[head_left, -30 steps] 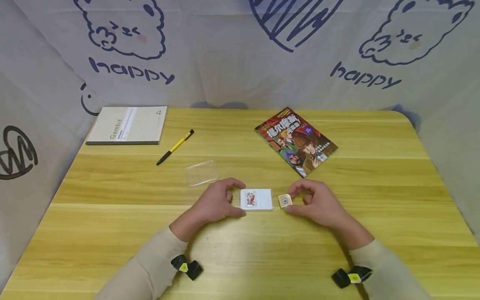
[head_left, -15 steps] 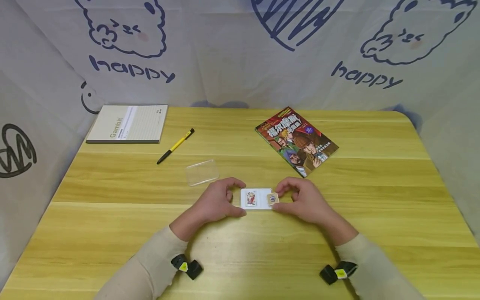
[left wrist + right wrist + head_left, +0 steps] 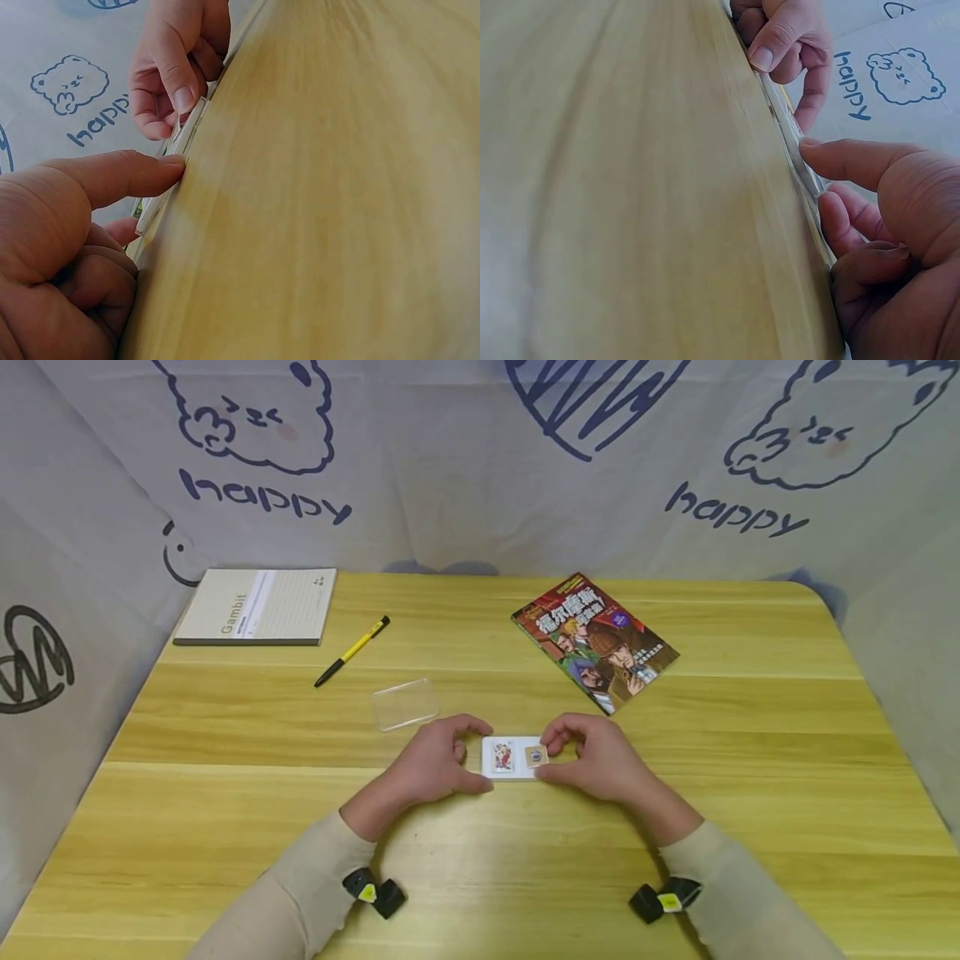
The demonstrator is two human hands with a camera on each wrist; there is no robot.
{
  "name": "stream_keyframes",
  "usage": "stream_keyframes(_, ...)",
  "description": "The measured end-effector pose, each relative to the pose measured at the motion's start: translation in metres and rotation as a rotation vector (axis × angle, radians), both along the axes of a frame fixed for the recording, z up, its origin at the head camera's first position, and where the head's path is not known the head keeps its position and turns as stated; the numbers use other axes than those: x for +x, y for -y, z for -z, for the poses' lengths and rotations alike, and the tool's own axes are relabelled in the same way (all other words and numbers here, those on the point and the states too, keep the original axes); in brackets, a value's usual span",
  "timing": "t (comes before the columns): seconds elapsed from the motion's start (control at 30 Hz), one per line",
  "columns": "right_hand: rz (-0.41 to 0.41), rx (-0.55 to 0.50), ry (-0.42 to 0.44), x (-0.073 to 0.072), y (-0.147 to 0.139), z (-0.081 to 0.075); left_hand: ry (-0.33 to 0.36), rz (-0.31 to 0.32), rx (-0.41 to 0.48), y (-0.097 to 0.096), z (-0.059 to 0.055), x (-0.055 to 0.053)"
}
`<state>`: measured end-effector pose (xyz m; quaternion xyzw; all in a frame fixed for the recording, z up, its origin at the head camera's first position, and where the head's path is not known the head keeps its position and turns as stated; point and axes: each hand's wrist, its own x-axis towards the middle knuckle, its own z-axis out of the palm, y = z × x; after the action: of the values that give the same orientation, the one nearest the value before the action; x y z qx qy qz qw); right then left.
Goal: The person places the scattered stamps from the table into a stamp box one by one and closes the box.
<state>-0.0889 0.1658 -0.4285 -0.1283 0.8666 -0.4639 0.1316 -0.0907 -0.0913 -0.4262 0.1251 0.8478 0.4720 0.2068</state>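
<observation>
A flat white case (image 3: 521,772) lies on the table in front of the person. My left hand (image 3: 435,760) grips its left end, thumb at the near edge and a finger at the far edge. On the case's left half sits a small square with a red picture (image 3: 502,757). Over its right half, my right hand (image 3: 600,760) pinches a small tan square (image 3: 536,756) with a dark emblem between thumb and fingers. In the right wrist view, the right thumb (image 3: 821,154) is at the case's edge. A clear plastic lid (image 3: 405,704) lies beyond the left hand.
A yellow and black pen (image 3: 351,652) lies behind the clear lid. At the back left is a notebook (image 3: 255,607), and at the back right a colourful comic-style book (image 3: 596,643). A white cloth with drawings (image 3: 480,485) hangs behind the table.
My right hand has moved left with the tan square, from beside the white case to over its right half. My left hand has stayed at the case's left end.
</observation>
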Motion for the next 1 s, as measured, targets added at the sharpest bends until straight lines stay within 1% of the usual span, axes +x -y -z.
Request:
stream_keyframes(0.23,0.009,0.013,0.009,0.0004,0.0018,-0.0014,-0.004,0.0,0.007,-0.0001,0.0006,-0.0006)
stream_keyframes(0.47,0.005,0.028,-0.029,0.0004,0.0029,-0.0012,-0.008,0.002,-0.002,-0.0003,-0.0003,-0.0003)
stream_keyframes(1.0,-0.009,0.029,-0.048,-0.0008,0.0045,0.001,0.006,0.003,0.002,0.0002,-0.0007,0.0)
